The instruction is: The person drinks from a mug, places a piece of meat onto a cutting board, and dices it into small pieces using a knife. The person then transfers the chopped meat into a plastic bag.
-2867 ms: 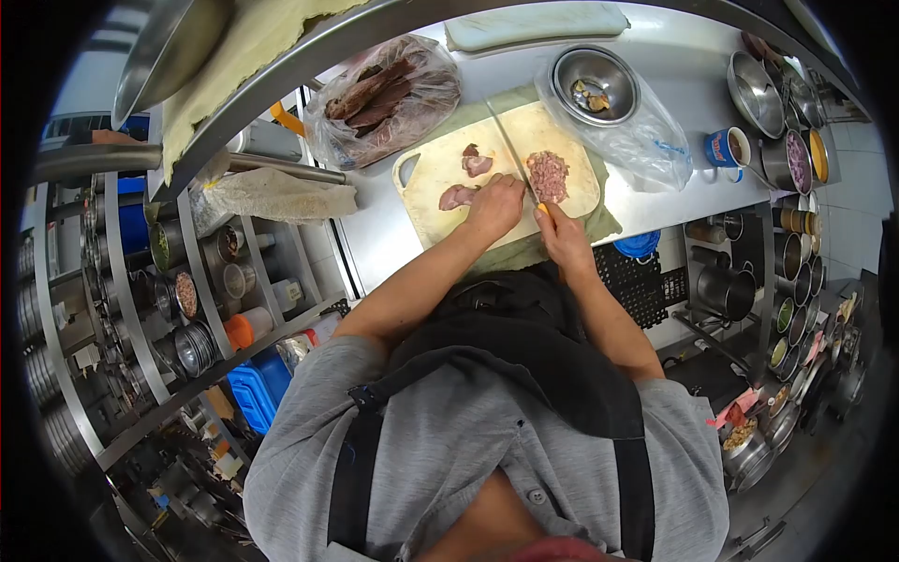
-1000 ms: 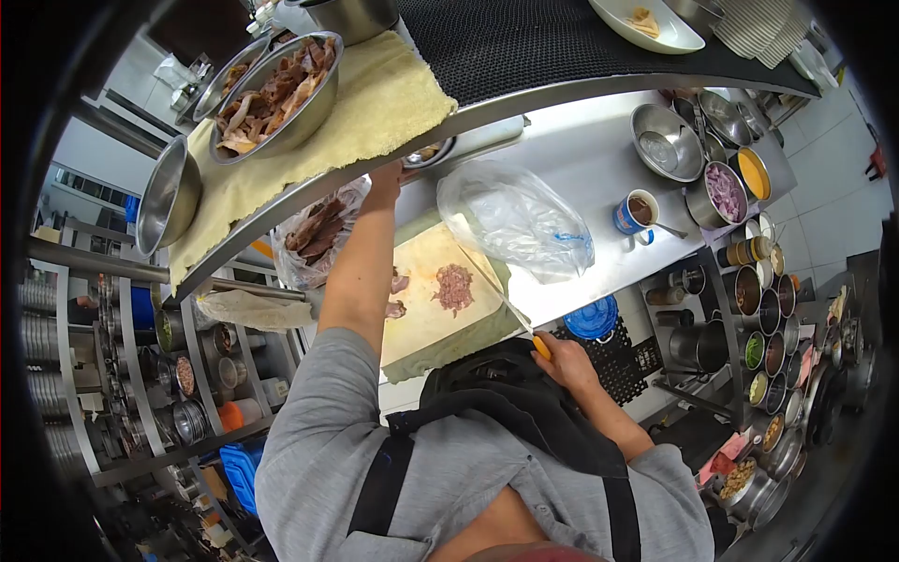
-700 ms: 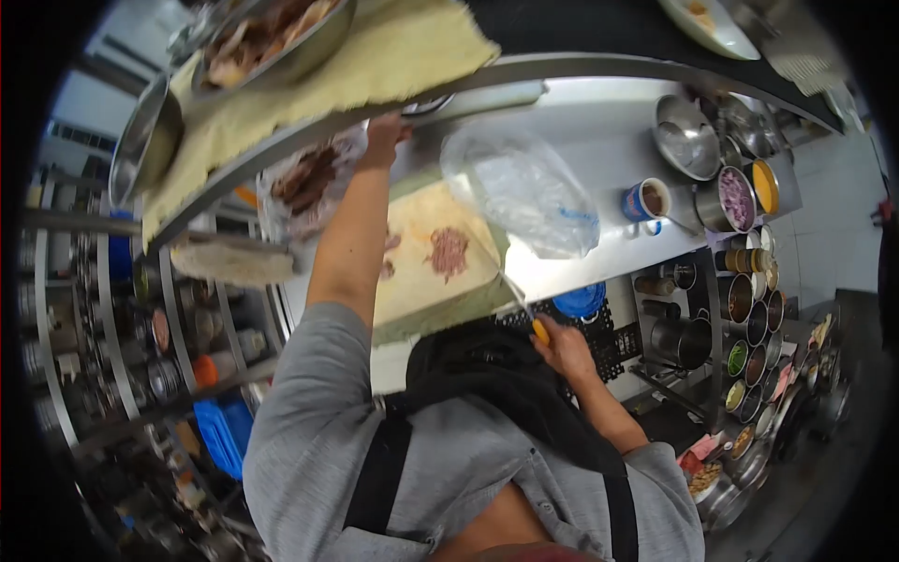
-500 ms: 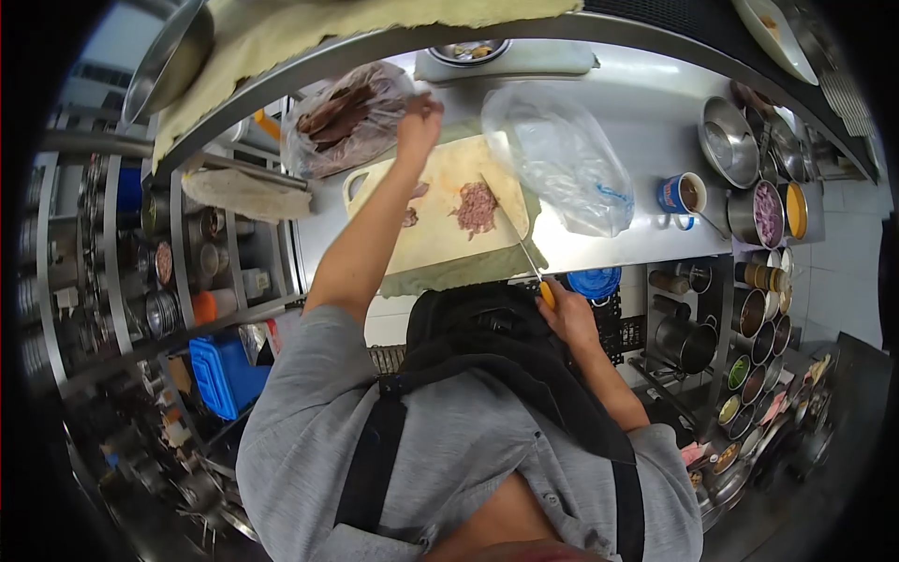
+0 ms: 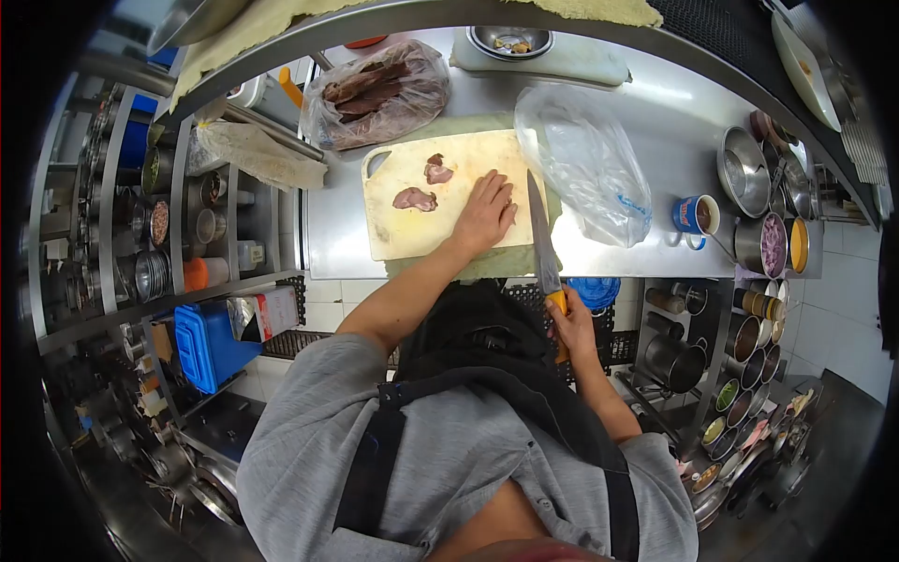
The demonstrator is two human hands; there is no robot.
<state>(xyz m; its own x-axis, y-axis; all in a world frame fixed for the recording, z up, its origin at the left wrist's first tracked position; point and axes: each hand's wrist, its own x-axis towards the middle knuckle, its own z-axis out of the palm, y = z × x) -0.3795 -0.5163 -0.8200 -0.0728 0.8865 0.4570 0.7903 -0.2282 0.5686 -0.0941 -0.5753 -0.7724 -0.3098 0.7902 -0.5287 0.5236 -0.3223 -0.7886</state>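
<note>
My left hand point(image 5: 484, 214) lies palm down on the right part of the cream cutting board point(image 5: 393, 239), fingers stretched out. It covers the spot where the chopped meat was, and I cannot see that meat beneath it. In my right hand point(image 5: 575, 328) is a yellow-handled knife point(image 5: 543, 234). Its long blade points away from me along the board's right edge, with its broad side showing. Two larger pieces of meat, one lower point(image 5: 414, 199) and one upper point(image 5: 437, 170), rest on the board left of my left hand.
A plastic bag of dark meat point(image 5: 375, 94) stands behind the board. To the right is a clear plastic bag point(image 5: 590, 169), overlapping the board's corner. A metal bowl point(image 5: 510, 42), a blue can point(image 5: 693, 215) and several pots sit farther off. An overhead shelf point(image 5: 421, 21) spans the back.
My left hand has come back from beside the meat bag onto the board, over the chopped meat. The knife has shifted right and its blade has turned. The view has moved slightly.
</note>
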